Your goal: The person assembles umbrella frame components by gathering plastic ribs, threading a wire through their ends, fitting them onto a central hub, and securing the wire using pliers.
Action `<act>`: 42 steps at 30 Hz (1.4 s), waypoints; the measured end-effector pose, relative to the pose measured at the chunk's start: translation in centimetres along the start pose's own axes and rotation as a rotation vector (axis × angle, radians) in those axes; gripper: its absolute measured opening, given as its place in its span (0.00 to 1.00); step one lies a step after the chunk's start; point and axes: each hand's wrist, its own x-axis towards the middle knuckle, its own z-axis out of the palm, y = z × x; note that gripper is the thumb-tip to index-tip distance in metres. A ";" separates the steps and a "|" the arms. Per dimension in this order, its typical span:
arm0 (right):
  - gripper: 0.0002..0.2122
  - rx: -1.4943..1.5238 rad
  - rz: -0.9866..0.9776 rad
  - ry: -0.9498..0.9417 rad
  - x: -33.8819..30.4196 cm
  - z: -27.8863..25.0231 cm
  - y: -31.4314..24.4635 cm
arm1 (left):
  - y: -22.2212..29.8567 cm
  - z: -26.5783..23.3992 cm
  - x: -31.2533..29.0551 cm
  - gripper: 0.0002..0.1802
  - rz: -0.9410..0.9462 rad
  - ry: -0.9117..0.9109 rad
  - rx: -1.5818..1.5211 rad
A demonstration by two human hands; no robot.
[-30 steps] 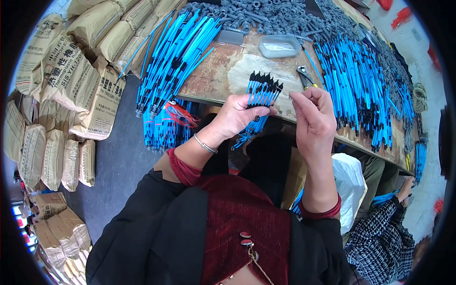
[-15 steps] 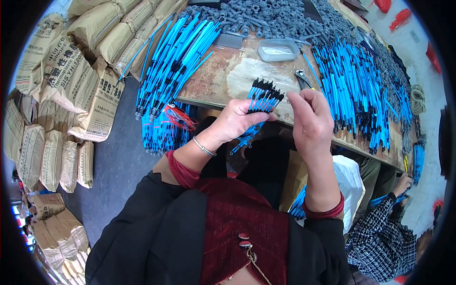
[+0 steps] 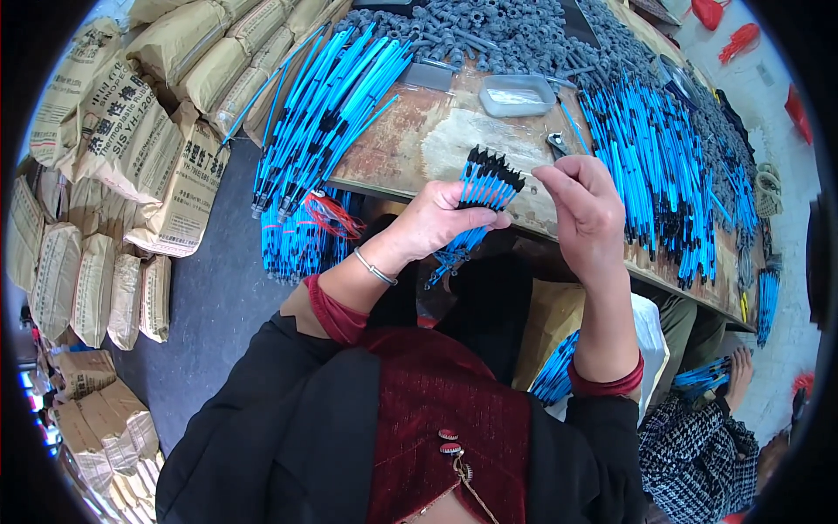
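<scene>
My left hand [image 3: 436, 220] is closed around a bundle of thin blue sticks [image 3: 491, 185] with black tips. The tips fan upward past the thumb, while the lower ends hang below the table's edge. To the right of those tips and apart from them, my right hand [image 3: 594, 212] is raised with thumb and forefinger pinched together. Whatever is in that pinch, if anything, is too small to make out. Just beyond my right fingers, a pair of pliers [image 3: 556, 142] lies on the worn wooden table [image 3: 397, 144].
Blue stick piles lie at the table's left [image 3: 336, 105] and right [image 3: 642, 166]. Behind are a clear plastic tray [image 3: 517, 96] and a heap of grey fittings [image 3: 489, 39]. Paper sacks [image 3: 118, 131] stand at left. A co-worker's hand [image 3: 740, 377] is at lower right, by blue sticks.
My right hand has moved a little right, away from the tips. My left hand keeps its hold on the bundle. The co-worker's hand has shifted toward the lower edge.
</scene>
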 end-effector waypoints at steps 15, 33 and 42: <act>0.13 -0.154 -0.013 0.026 0.3 -0.3 -1.2 | -0.2 0.2 -0.2 0.12 0.036 0.020 -0.041; 0.11 0.047 -0.075 0.044 0.6 0.8 -0.2 | 0.3 0.1 0.1 0.11 -0.033 -0.017 -0.016; 0.10 0.060 -0.143 0.022 0.9 0.7 0.5 | 0.0 -0.5 0.2 0.12 -0.041 -0.099 -0.002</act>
